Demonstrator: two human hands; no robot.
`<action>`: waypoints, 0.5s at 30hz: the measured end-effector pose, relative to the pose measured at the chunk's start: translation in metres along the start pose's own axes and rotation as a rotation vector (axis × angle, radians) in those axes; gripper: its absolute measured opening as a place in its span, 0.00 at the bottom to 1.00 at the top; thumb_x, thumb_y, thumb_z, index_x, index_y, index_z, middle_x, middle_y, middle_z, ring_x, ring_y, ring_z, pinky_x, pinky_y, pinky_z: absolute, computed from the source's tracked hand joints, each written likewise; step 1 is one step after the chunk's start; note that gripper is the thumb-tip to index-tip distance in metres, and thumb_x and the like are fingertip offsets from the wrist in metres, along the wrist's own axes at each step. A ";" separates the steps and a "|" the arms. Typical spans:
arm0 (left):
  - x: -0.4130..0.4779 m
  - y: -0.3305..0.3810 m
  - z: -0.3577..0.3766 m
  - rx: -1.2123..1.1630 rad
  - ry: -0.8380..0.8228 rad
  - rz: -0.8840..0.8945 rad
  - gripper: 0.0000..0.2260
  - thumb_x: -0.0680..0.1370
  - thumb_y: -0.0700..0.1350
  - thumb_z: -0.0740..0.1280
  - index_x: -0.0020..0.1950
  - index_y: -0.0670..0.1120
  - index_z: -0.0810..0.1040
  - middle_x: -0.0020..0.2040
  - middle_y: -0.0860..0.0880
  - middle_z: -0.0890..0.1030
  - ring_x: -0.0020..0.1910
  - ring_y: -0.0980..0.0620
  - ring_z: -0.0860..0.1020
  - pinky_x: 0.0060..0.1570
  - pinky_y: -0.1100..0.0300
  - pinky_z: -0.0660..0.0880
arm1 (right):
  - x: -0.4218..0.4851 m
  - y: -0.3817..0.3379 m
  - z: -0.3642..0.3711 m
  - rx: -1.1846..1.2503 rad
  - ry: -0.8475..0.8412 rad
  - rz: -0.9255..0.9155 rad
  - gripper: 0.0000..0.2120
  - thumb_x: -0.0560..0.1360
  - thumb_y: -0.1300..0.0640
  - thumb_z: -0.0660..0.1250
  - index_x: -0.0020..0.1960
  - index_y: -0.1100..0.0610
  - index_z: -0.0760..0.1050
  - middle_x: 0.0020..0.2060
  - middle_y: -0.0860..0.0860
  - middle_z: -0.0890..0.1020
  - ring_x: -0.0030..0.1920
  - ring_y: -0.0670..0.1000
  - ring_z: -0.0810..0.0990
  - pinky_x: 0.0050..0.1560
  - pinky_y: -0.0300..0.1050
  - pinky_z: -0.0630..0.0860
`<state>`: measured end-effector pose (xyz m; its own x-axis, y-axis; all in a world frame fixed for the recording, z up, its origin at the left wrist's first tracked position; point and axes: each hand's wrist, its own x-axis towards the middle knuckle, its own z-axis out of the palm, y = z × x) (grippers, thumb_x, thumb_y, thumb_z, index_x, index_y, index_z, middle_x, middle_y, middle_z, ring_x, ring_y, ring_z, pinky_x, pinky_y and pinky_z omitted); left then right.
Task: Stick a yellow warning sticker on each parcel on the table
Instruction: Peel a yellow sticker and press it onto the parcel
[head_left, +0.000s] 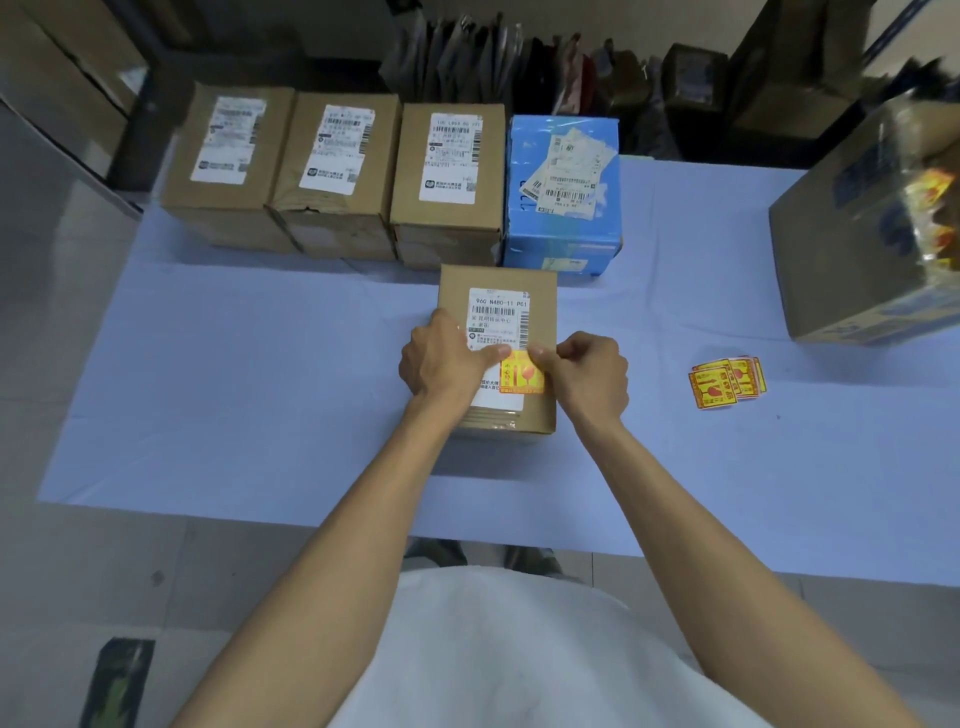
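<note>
The parcel (453, 292) is matt cardboard, its sticker (522, 375) glossy paper.

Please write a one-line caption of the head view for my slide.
Left hand and right hand hold a yellow sticker on the near parcel; spare stickers lie nearby.

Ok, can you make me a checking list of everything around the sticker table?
Surface: table under a pale blue cover.
Job's things: front parcel, yellow sticker over its label's lower right; three brown parcels and blue parcel in back row, no yellow sticker seen; spare stickers at right; big box far right, blurred.
Clutter: dark packet on floor.
Grippers: left hand and right hand each pinch a top corner of the sticker.
Cables: nothing seen.
Surroundings: bags behind table, tiled floor.
</note>
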<state>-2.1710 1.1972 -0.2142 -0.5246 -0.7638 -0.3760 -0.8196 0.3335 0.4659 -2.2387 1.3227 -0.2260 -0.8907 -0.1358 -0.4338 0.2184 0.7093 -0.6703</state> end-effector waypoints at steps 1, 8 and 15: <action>-0.001 -0.001 0.001 0.008 0.003 0.012 0.31 0.67 0.62 0.75 0.61 0.44 0.72 0.58 0.45 0.80 0.56 0.42 0.78 0.46 0.54 0.72 | 0.000 -0.003 0.000 0.008 -0.005 0.003 0.15 0.69 0.46 0.74 0.40 0.58 0.78 0.36 0.50 0.82 0.40 0.54 0.81 0.36 0.43 0.68; -0.017 -0.012 0.003 0.026 -0.030 0.102 0.35 0.64 0.62 0.76 0.61 0.45 0.67 0.58 0.44 0.79 0.56 0.39 0.76 0.47 0.51 0.72 | -0.015 0.005 0.002 -0.055 -0.036 -0.057 0.16 0.69 0.45 0.73 0.48 0.55 0.75 0.43 0.47 0.79 0.45 0.52 0.78 0.43 0.45 0.69; -0.017 -0.008 0.001 0.004 -0.044 0.118 0.25 0.66 0.57 0.76 0.52 0.48 0.68 0.55 0.51 0.80 0.55 0.43 0.77 0.43 0.57 0.66 | -0.013 0.006 0.003 0.107 -0.029 0.007 0.13 0.68 0.51 0.75 0.47 0.57 0.78 0.42 0.49 0.83 0.45 0.54 0.82 0.44 0.47 0.75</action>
<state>-2.1559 1.2079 -0.2128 -0.6269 -0.6942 -0.3536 -0.7525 0.4220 0.5056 -2.2249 1.3266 -0.2258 -0.8773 -0.1519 -0.4552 0.2678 0.6323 -0.7270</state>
